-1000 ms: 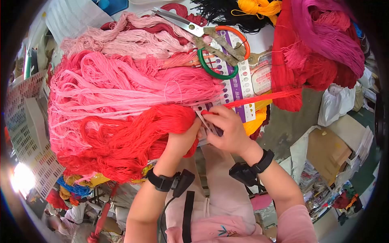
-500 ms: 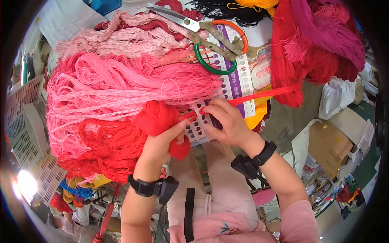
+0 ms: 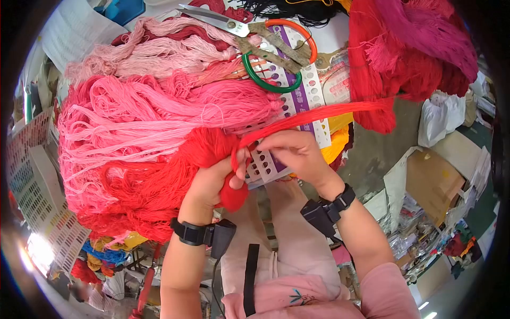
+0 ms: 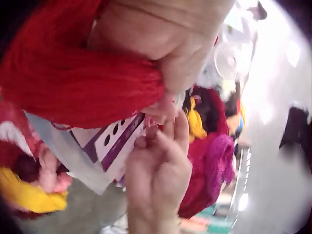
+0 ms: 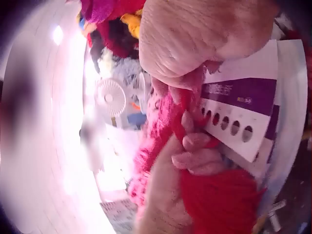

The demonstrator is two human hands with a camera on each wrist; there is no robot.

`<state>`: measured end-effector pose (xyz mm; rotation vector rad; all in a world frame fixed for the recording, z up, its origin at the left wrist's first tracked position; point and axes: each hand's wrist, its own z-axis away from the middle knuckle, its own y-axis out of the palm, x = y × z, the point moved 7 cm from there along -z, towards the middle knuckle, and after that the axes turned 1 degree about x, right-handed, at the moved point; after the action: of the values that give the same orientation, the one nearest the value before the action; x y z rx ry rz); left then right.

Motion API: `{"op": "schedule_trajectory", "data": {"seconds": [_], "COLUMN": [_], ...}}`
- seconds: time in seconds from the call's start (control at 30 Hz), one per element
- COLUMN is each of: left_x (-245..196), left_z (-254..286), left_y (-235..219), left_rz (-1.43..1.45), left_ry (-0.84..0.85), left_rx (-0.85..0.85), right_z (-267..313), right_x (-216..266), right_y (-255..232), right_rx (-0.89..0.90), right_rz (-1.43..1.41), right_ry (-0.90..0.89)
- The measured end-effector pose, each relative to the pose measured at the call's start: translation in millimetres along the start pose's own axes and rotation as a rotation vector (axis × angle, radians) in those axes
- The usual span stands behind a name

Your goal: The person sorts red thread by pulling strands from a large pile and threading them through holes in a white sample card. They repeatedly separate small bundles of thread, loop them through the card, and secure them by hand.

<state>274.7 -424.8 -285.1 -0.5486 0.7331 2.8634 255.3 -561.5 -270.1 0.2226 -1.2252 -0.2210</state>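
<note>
Bright red yarn (image 3: 204,149) is bunched in my left hand (image 3: 210,181), whose fingers curl round it, with a red lump hanging below the palm. A red strand (image 3: 319,112) runs from the left fingers to the red yarn at the right. My right hand (image 3: 300,157) is just right of the left fingertips, thumb and fingers bent near the strand; the right wrist view shows its fingertips at the red yarn (image 5: 219,200). White-and-purple punched cards (image 3: 263,167) lie under the hands. In the left wrist view the yarn (image 4: 83,83) covers much of the left palm.
Pink skeins (image 3: 143,111) cover the table's left side. Scissors (image 3: 276,48) with orange and green handles lie on the cards beyond the hands. Red and magenta yarn (image 3: 425,42) hangs at the right, and yellow yarn (image 3: 340,143) sits by the table's edge.
My left hand has moved left and down with the red yarn. The strand, earlier running to the right hand, now passes above it to the left fingers.
</note>
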Motion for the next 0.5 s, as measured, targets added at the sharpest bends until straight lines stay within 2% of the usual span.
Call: {"op": "schedule_trajectory", "data": {"seconds": [0.03, 0.1, 0.17, 0.2, 0.23, 0.27, 0.3, 0.33, 0.37, 0.43, 0.47, 0.5], "left_x": [-1, 4, -5, -8, -11, -17, -24, -37, -49, -71, -77, -83], "left_z": [5, 8, 10, 14, 19, 28, 38, 52, 69, 100, 109, 121], "left_y": [9, 18, 15, 5, 0, -12, -26, -42, -62, -110, -125, -152], "left_rz": [0.037, 0.011, -0.134, -0.07, -0.071, 0.166, 0.401, 0.496, 0.59, 0.644, 0.638, 0.732], "left_ry": [-0.03, -0.089, -0.006, -0.005, -0.008, 0.008, 0.023, 0.134, 0.245, 0.388, 0.389, 0.503], "left_rx": [0.12, 0.167, 0.034, -0.136, -0.138, -0.13, -0.12, -0.117, -0.113, 0.078, 0.074, -0.237], "right_z": [-1, -2, -5, -6, -6, -6, -6, -5, -5, -5, -5, -5], "right_x": [-2, 12, 17, 17, 14, 15, 6, -3, -3, 12, 13, 12], "right_y": [0, 17, 16, 11, 7, 5, 5, 7, 5, 10, 13, 12], "right_rx": [-0.008, 0.032, -0.033, -0.06, -0.087, -0.09, -0.035, 0.019, 0.012, 0.024, -0.003, -0.003], "right_rz": [-0.004, 0.777, 0.699, 0.479, 0.258, 0.255, 0.151, 0.047, 0.043, 0.636, 0.646, 0.638], "right_ry": [-0.002, -0.288, -0.3, -0.245, -0.188, -0.187, -0.052, 0.083, 0.084, -0.169, -0.239, -0.241]}}
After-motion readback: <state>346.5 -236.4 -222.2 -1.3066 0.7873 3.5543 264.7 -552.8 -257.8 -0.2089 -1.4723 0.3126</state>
